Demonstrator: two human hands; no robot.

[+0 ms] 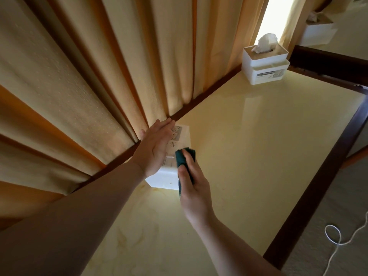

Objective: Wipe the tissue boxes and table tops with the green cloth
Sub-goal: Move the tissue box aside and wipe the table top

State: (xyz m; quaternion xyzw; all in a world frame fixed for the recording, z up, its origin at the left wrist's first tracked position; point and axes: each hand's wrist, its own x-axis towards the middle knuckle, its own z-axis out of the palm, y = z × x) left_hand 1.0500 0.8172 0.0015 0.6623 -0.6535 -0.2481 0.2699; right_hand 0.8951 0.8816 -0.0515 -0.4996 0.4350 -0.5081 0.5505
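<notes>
A white tissue box [180, 136] lies tipped on the cream table top [258, 146] near the curtain side. My left hand [155, 146] lies flat on its upturned face with straight fingers. My right hand [192, 184] grips the green cloth [182, 158] and presses it against the box's near right edge. A second white tissue box [264, 66] stands upright at the far corner with a tissue sticking out of its top.
Beige and orange curtains [89, 76] hang along the table's left edge. The table has a dark wooden frame [318, 176]. A white cord [336, 238] lies on the carpet to the right. Another tissue box [318, 30] shows at the far right, beyond the dark frame.
</notes>
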